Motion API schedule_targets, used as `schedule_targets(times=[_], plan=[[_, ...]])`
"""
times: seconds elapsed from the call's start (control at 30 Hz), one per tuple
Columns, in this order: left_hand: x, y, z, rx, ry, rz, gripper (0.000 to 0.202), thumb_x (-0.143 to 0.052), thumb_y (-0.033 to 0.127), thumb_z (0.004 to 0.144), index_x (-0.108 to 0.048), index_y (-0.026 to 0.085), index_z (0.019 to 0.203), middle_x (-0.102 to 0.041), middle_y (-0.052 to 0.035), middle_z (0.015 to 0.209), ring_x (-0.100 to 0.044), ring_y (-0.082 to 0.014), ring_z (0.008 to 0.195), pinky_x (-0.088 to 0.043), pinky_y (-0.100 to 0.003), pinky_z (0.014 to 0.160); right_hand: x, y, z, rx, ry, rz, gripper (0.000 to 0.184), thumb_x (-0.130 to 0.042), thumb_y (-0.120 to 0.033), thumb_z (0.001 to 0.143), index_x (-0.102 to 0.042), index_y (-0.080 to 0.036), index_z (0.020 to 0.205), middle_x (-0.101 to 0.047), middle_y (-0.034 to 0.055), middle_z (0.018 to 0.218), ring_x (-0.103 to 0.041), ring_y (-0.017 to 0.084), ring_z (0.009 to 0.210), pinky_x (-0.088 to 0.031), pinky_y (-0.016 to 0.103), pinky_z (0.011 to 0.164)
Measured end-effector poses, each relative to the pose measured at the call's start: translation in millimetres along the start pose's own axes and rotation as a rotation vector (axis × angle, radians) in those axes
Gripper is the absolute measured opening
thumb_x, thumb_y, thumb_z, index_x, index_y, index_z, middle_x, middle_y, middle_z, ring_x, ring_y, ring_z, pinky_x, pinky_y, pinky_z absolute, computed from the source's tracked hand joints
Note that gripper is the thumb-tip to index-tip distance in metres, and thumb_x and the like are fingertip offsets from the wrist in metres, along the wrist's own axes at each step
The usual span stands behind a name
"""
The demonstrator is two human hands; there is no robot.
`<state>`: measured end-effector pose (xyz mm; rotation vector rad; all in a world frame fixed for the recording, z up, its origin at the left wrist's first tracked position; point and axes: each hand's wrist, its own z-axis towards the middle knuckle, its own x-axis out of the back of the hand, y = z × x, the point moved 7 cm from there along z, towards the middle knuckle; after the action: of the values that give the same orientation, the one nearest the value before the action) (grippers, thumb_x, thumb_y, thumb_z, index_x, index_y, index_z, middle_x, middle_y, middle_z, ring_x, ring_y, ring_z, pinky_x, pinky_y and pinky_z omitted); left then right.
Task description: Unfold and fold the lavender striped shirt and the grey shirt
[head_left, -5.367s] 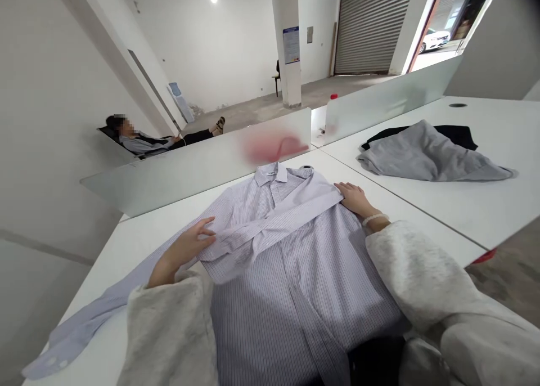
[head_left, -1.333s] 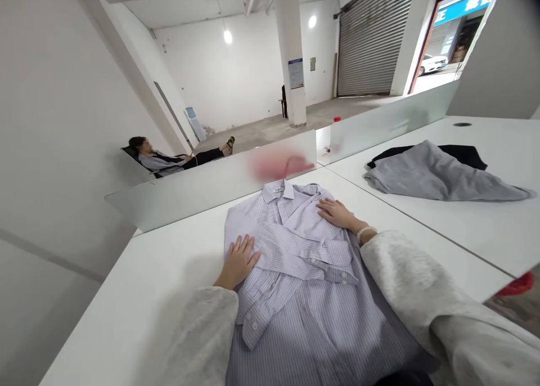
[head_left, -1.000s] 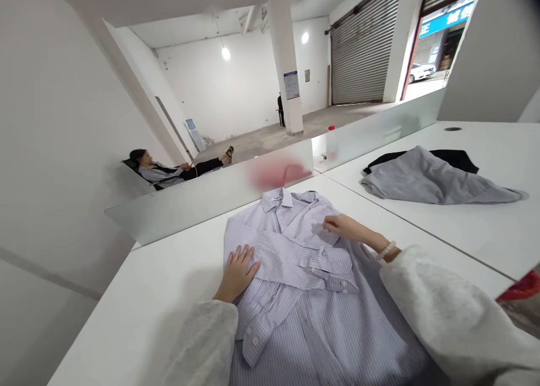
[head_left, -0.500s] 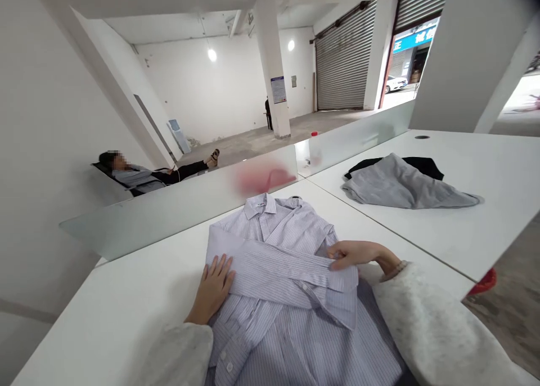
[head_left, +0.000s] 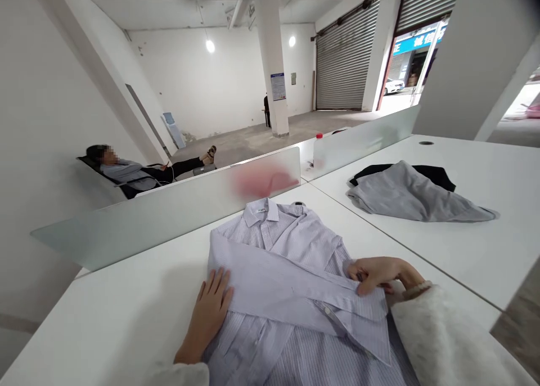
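A pale lilac striped shirt (head_left: 291, 251) lies face up on the white table (head_left: 126, 318), collar toward the frosted divider, both sleeves folded across the chest. My left hand (head_left: 208, 310) rests flat, fingers spread, on the shirt's left edge. At the shirt's right side, my right hand (head_left: 379, 273) pinches the upper sleeve near its cuff. Both arms wear fluffy white sleeves.
A grey garment (head_left: 413, 197) lies on a black one (head_left: 430, 175) on the neighbouring table to the right. A frosted divider (head_left: 147, 217) runs along the far edge, a red blur behind it. A person (head_left: 130, 169) reclines in a chair beyond. A red-capped bottle (head_left: 319, 149) stands behind the divider.
Both sleeves have been folded across the chest since the earliest frame. My right hand slid from the shoulder down to the sleeve cuff and took hold of it. The left hand stayed put.
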<state>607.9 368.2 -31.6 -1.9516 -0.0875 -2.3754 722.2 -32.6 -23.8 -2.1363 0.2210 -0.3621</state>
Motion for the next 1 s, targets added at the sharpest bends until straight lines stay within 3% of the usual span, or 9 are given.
schedule_targets(times=[0.23, 0.43, 0.63, 0.77, 0.9, 1.0], plan=[[-11.6, -4.1, -5.2, -0.032, 0.052, 0.051, 0.048, -0.031, 0.035, 0.094, -0.039, 0.022, 0.139, -0.037, -0.0050, 0.146, -0.030, -0.0248, 0.137, -0.033, -0.049, 0.107, -3.1, 25.2, 7.0, -0.017, -0.048, 0.095, 0.044, -0.077, -0.046, 0.059, -0.043, -0.021, 0.071, -0.043, -0.0101, 0.043, -0.034, 0.006, 0.028, -0.027, 0.017, 0.026], [-16.6, -8.4, -5.7, -0.061, 0.084, 0.065, 0.049, -0.033, 0.035, 0.093, -0.037, 0.024, 0.140, -0.038, -0.0040, 0.146, -0.032, -0.0249, 0.136, -0.036, -0.049, 0.105, -2.3, 31.1, 9.8, 0.006, -0.070, 0.140, 0.045, -0.079, -0.046, 0.057, -0.045, -0.020, 0.071, -0.045, -0.0094, 0.042, -0.036, 0.006, 0.028, -0.029, 0.016, 0.025], [-2.2, -2.8, 0.3, 0.005, -0.002, -0.018, 0.049, -0.031, 0.036, 0.094, -0.042, 0.020, 0.138, -0.038, -0.0066, 0.146, -0.030, -0.0247, 0.137, -0.030, -0.049, 0.108, -0.7, 27.0, 13.0, 0.016, -0.089, 0.079, 0.045, -0.077, -0.046, 0.062, -0.042, -0.020, 0.072, -0.044, -0.0110, 0.042, -0.037, 0.005, 0.026, -0.032, 0.015, 0.026], [9.5, 3.0, 2.7, 0.037, -0.030, -0.038, 0.048, -0.032, 0.033, 0.093, -0.044, 0.017, 0.137, -0.040, -0.0090, 0.145, -0.031, -0.0251, 0.136, -0.029, -0.048, 0.109, -1.5, 15.8, 13.5, 0.086, -0.109, 0.039, 0.045, -0.076, -0.048, 0.064, -0.048, -0.018, 0.084, -0.046, -0.0104, 0.045, -0.038, 0.005, 0.027, -0.032, 0.015, 0.027], [23.0, 12.3, 1.9, 0.049, -0.043, -0.006, 0.042, -0.036, 0.029, 0.094, -0.048, 0.019, 0.133, -0.047, -0.0110, 0.140, -0.040, -0.0244, 0.131, -0.031, -0.048, 0.108, -0.2, 4.5, 10.5, 0.102, -0.044, -0.018, 0.046, -0.074, -0.051, 0.065, -0.051, -0.018, 0.087, -0.045, -0.0099, 0.047, -0.037, 0.004, 0.028, -0.029, 0.015, 0.029], [37.1, 23.4, -6.0, 0.065, -0.060, 0.008, 0.037, -0.048, 0.033, 0.091, -0.052, 0.018, 0.126, -0.052, -0.0109, 0.131, -0.051, -0.0250, 0.118, -0.041, -0.049, 0.099, 0.1, -1.5, 7.3, 0.089, 0.016, -0.039, 0.046, -0.073, -0.054, 0.064, -0.051, -0.019, 0.085, -0.044, -0.0093, 0.047, -0.038, 0.004, 0.030, -0.028, 0.016, 0.031]])
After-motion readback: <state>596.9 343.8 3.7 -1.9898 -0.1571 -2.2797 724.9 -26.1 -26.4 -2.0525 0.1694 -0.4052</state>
